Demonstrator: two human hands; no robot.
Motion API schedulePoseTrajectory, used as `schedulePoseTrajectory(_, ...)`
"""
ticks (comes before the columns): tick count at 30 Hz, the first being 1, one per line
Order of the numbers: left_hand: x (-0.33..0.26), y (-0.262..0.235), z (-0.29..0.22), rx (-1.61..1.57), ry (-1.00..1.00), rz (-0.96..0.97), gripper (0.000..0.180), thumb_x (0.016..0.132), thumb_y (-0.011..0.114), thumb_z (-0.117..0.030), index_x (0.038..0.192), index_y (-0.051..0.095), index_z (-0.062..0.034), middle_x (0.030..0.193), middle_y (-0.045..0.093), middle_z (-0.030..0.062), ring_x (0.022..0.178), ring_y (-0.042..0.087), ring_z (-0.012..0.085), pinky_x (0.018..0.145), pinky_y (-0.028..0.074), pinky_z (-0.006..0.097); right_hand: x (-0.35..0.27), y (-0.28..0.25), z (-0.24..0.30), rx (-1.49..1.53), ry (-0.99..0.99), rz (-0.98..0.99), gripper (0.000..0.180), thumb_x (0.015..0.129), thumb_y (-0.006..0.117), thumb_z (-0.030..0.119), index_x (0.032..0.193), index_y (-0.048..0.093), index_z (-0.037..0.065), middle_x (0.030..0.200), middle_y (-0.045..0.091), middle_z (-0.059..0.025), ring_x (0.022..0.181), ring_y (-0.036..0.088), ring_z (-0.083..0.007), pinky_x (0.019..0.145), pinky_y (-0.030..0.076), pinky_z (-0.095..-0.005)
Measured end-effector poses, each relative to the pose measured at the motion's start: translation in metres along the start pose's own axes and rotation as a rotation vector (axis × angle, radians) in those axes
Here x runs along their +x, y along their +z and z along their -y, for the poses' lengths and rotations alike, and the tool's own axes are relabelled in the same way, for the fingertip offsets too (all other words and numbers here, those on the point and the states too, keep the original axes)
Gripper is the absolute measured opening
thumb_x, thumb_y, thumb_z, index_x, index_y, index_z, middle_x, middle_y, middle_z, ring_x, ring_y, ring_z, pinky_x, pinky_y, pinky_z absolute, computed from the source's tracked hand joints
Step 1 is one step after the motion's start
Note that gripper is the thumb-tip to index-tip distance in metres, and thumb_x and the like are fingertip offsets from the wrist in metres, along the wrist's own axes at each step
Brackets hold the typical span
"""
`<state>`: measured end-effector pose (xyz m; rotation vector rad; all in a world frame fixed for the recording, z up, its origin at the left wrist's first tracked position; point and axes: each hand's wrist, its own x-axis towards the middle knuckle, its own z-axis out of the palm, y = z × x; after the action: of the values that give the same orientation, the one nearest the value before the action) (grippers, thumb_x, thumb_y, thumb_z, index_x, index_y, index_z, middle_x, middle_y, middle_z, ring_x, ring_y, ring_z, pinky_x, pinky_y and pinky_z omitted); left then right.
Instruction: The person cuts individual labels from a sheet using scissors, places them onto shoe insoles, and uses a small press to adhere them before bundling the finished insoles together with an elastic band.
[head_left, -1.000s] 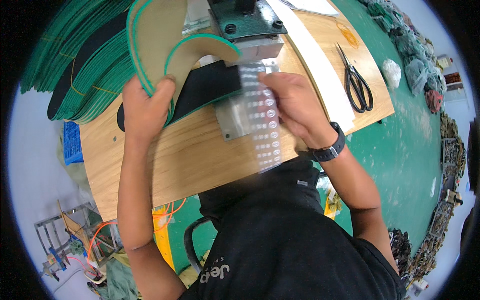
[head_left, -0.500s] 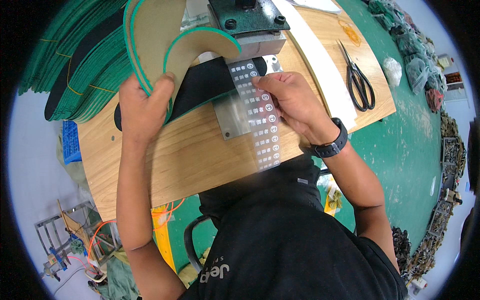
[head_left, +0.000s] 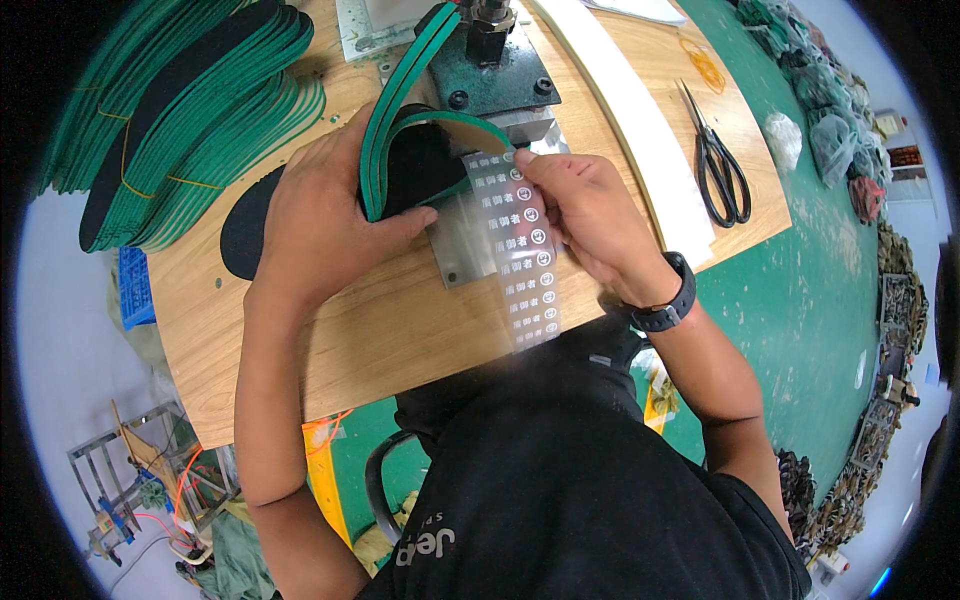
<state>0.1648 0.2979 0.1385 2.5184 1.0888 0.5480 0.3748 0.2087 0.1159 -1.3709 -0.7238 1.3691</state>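
Note:
My left hand [head_left: 325,215] is wrapped round bent insoles [head_left: 385,150] with green edges, its thumb stretched toward the metal plate. Their curled end arches over a black insole surface in front of the press. Between thumb and fingers, my right hand [head_left: 590,215] pinches the edge of a clear label strip [head_left: 520,245] with a row of white printed marks. This strip hangs over the metal plate [head_left: 460,245] toward the table's near edge. Beneath my left hand, another black insole [head_left: 245,225] lies flat on the table, partly hidden.
A press head [head_left: 495,75] with a bolted dark plate stands behind the strip. Bundled green-edged insoles [head_left: 200,130] are stacked at far left. Black-handled scissors [head_left: 720,175], a long white strip [head_left: 620,120] and yellow rubber bands [head_left: 703,65] lie on the wooden table [head_left: 400,350].
My left hand has moved right and farther forward, bringing the bent insoles toward the press; their tan faces have turned out of sight. My right hand keeps its pinch on the strip, shifted slightly nearer.

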Motion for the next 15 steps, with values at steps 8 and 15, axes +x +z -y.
schedulePoseTrajectory(8,-0.001,0.001,-0.002,-0.016,0.04,-0.068,0.058,0.064,0.076,-0.025,0.115,0.056,-0.003,0.101,0.063,0.0191,0.094,0.058,0.0375,0.086,0.045,0.042,0.002,-0.004,-0.002,-0.002,-0.039,0.068,0.026,0.09,0.057,0.02,0.074,0.061,0.0,0.059,0.058,-0.0043,0.048,0.052,-0.0082,0.044,0.041,-0.0209)
schedulePoseTrajectory(15,-0.003,-0.006,0.002,-0.33,-0.151,-0.158,0.026,0.073,0.062,-0.015,0.093,0.063,0.0019,0.076,0.063,0.0138,0.069,0.06,0.0235,0.068,0.047,0.032,-0.024,-0.022,0.004,0.226,-0.041,0.01,0.016,0.09,0.055,0.012,0.081,0.061,0.0,0.068,0.061,-0.004,0.052,0.057,-0.0091,0.046,0.047,-0.0213)
